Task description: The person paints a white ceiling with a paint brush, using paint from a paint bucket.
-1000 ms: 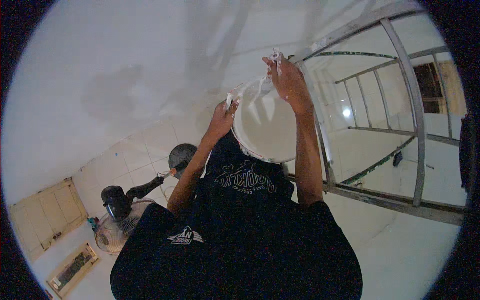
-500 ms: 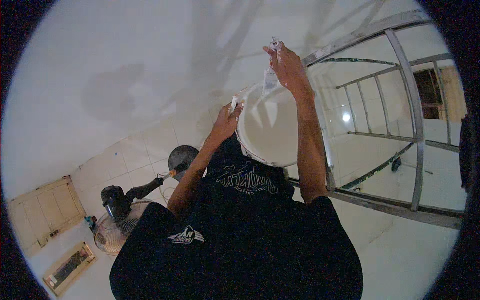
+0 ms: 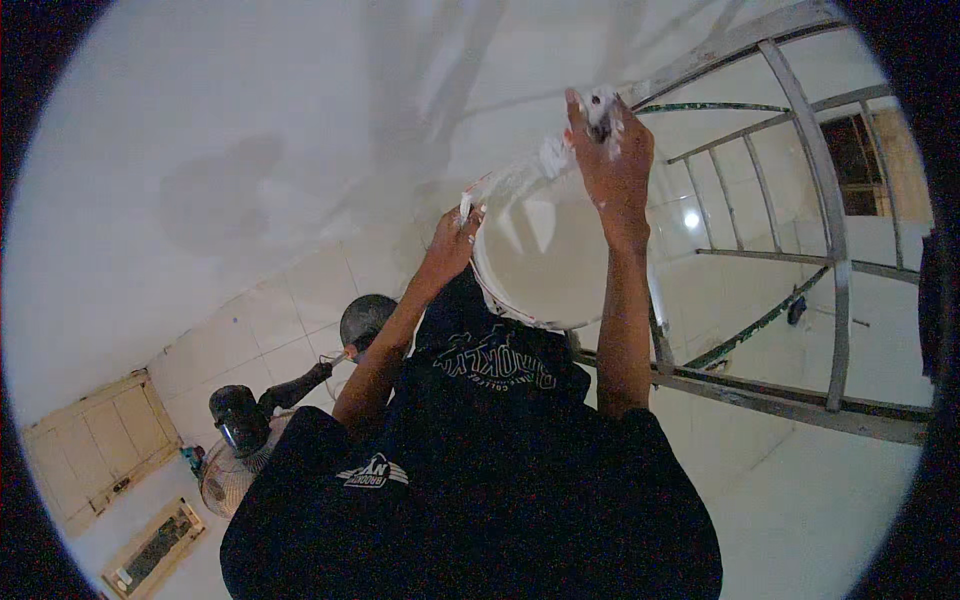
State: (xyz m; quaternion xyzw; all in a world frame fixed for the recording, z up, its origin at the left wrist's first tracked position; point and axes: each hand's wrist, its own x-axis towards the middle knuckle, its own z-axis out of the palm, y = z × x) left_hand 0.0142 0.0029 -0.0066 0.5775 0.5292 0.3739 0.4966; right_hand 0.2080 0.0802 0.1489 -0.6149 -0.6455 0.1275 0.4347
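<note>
In front of my chest is a round paint bucket [image 3: 487, 293] holding pale, off-white paint [image 3: 545, 262]. My left hand [image 3: 459, 238] grips its left rim, with white smears on the fingers. Over the bucket's far right side, my right hand [image 3: 612, 165] is closed around a paintbrush [image 3: 601, 104] thickly coated in white. The handle end with its hole sticks up between thumb and fingers. White bristles [image 3: 553, 157] point down-left at the far rim. The palm hides part of the brush and of the bucket.
A grey metal ladder [image 3: 815, 150] stands close on the right, its rails running past the bucket. The white wall [image 3: 300, 130] rises ahead. Low on the left are a standing fan [image 3: 235, 470], a dark round object [image 3: 368, 320] and a wooden shutter [image 3: 95, 445].
My right hand has moved right and turned, swinging the brush from upright over the paint to a slant at the far rim. My left hand stays on the rim.
</note>
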